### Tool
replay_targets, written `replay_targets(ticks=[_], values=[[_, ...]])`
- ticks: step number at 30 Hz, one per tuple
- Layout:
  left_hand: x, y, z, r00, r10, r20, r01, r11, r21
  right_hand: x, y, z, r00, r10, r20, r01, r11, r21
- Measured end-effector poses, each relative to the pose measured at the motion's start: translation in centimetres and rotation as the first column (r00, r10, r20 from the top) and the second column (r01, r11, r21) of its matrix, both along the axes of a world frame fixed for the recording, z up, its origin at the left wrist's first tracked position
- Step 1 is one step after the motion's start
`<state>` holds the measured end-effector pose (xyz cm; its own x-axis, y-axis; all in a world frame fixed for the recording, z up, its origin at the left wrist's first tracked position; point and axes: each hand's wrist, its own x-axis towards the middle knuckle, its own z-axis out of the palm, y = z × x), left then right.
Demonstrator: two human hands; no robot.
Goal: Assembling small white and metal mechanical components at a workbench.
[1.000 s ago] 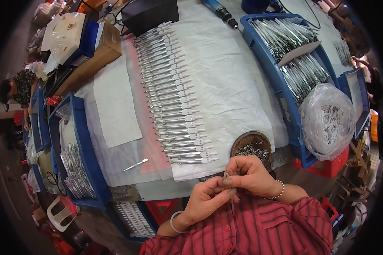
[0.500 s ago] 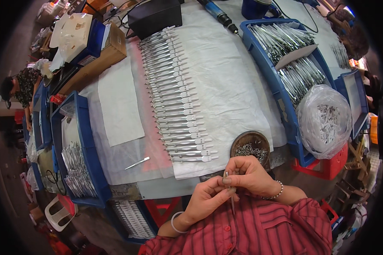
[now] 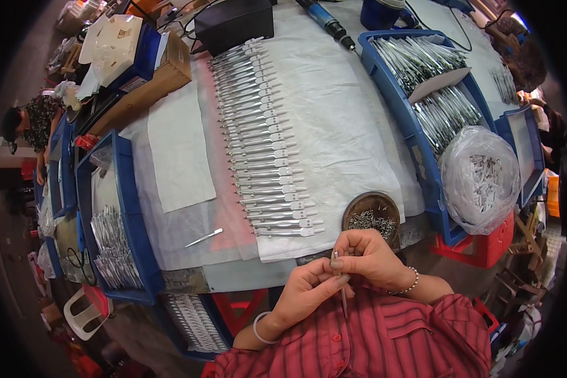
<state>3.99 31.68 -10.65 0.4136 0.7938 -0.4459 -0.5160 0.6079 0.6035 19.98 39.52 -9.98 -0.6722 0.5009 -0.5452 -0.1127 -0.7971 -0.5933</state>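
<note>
Pinches a slim metal piece [image 3: 336, 254] between the fingers [image 3: 354, 237] of left hand [image 3: 306, 291] and right hand [image 3: 373, 261], probably light, stiff and slick, best gripped mid-length.

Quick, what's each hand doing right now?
Left hand: closed, holding a thin metal piece.
Right hand: closed, fingertips pinching the same piece near its top end.

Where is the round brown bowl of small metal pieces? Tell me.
In the head view, the round brown bowl sits right of centre, at the near edge of the white cloth, just beyond the right hand.
</note>
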Motion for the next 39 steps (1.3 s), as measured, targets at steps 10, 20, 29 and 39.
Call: replay_targets(ticks=[10, 20, 29, 39], values=[[1.7, 2.2, -0.6, 0.984, -0.175, -0.037, 0.178, 0.978, 0.106, 3.6, 0.0, -0.6, 0.997, -0.078, 0.002, 0.077, 0.984, 0.158], [4.3, 5.8, -1.4, 0.973, -0.229, -0.02, 0.229, 0.973, 0.003, 6.2, 1.9, -1.2, 0.982, -0.176, 0.067, 0.176, 0.984, 0.015], [4.4, 6.8, -1.4, 0.978, -0.207, -0.025, 0.205, 0.977, -0.063, 6.3, 3.1, -2.0, 0.987, -0.157, 0.036, 0.157, 0.988, 0.0], [4.1, 5.9, -1.6, 0.97, -0.218, -0.111, 0.225, 0.973, 0.05, 6.1, 2.9, -1.7, 0.99, -0.137, 0.038, 0.131, 0.983, 0.127]])
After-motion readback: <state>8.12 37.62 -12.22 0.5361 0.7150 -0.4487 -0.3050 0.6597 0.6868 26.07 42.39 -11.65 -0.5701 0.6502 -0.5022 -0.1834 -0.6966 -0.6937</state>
